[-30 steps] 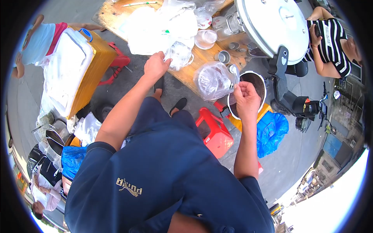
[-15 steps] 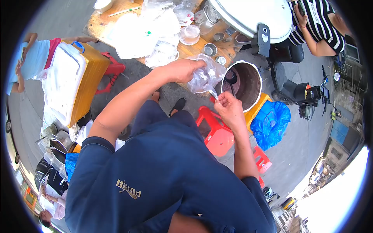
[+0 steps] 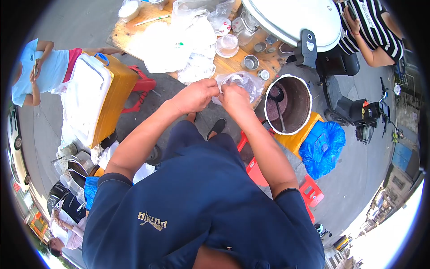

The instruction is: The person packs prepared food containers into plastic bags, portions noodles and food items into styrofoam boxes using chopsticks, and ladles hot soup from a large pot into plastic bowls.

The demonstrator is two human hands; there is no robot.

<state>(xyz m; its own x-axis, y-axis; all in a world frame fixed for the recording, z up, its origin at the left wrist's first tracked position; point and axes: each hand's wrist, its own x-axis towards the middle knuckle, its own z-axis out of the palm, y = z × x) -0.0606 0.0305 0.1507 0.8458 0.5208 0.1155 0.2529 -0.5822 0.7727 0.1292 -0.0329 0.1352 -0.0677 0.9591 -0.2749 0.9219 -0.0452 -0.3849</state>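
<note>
Your left grip [image 3: 198,95] and right grip [image 3: 235,97] come nearly together in front of you, fingertips almost meeting. Both seem clamped on the gathered edge of the clear plastic bag [image 3: 251,84], your right more plainly; your left fingertips are partly lost against the film, so its pinch is the less certain one.

The bag is what matters here: its body lies just beyond your right grip and out to its right, by the edge of the surface [image 3: 227,66]. Your right is the nearer one to that bulk, while your left meets only the near left end. Its longer way seems to run crosswise, from between your fingertips toward the right, though your right knuckles cover part of it. You cannot tell whether its underside touches the surface.

Beyond the bag from your right grip stand the metal cup [image 3: 250,62] and the small can [image 3: 263,75]. Off to the right of that grip, apart from it, is the deep pot [image 3: 298,105] with the black ladle [image 3: 277,95] inside. Ahead of your left grip lie white bags [image 3: 172,42].
</note>
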